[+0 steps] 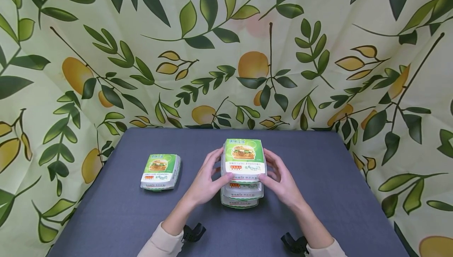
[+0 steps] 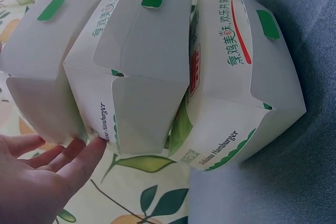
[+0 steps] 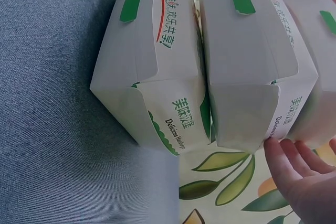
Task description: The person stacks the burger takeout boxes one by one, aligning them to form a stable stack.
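Three white-and-green hamburger boxes form a stack in the middle of the table. My left hand and right hand hold the top box from its two sides, thumbs at its front corners. Beneath it lies the middle box, with the bottom box on the tabletop. In the left wrist view, the left fingertips reach the side of the middle box. On the other side, the right fingertips also touch its edge in the right wrist view. Green tabs show on the box fronts.
A fourth hamburger box sits alone to the left of the stack. The dark blue-grey table meets a leaf-and-fruit patterned cloth at its back and sides. A black strap sits at the left wrist.
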`<state>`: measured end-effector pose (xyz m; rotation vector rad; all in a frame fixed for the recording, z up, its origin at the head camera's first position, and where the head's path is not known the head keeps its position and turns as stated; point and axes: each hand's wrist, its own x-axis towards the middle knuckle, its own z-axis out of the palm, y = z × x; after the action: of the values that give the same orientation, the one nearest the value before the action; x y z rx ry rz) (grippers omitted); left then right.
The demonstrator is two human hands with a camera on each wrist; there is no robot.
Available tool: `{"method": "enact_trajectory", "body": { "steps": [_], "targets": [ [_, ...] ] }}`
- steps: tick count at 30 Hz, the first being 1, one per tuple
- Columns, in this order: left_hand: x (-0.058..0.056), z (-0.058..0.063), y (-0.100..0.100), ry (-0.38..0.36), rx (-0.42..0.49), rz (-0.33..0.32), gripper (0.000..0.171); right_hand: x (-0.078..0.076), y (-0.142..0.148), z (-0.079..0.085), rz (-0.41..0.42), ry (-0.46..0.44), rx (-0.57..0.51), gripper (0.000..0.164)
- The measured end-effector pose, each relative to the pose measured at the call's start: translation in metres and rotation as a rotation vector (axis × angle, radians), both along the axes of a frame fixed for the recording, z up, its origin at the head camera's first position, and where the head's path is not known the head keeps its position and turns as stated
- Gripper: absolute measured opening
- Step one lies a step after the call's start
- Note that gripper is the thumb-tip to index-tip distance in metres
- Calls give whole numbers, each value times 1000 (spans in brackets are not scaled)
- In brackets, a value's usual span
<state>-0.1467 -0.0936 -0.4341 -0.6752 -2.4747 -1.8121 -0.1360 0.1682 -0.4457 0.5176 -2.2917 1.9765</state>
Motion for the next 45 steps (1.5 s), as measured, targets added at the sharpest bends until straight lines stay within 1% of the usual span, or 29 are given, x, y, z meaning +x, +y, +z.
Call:
{"method": "enact_trajectory", "body": {
  "steps": [8, 13, 20, 23, 28, 34, 40, 42, 45],
  "targets": [
    [0, 0, -2, -13, -2, -26, 79, -1, 2, -2, 45, -6, -15, 76],
    [0, 1, -3, -29, -34, -19, 79, 0, 3, -2, 32, -2, 1, 76],
    [0, 4, -4, -47, -54, -23, 82, 1, 2, -2, 20, 9, 1, 78],
    [1, 4, -8, -31, -69, -28, 79, 1, 1, -2, 22, 14, -2, 78],
    [4, 6, -22, 41, -76, -25, 69, 2, 1, -3, 27, 26, -10, 79],
    [8, 5, -40, 107, -41, 45, 56, 2, 0, -4, 29, 33, -8, 79],
    [8, 0, -58, 159, -19, 151, 43, 2, 1, -5, 34, 49, -16, 80],
    [8, -2, -65, 204, -36, 210, 39, 2, 1, -5, 35, 53, -18, 80],
    [6, -6, -75, 316, -83, 309, 34, 2, 1, -5, 37, 52, -19, 80]
  ]
}}
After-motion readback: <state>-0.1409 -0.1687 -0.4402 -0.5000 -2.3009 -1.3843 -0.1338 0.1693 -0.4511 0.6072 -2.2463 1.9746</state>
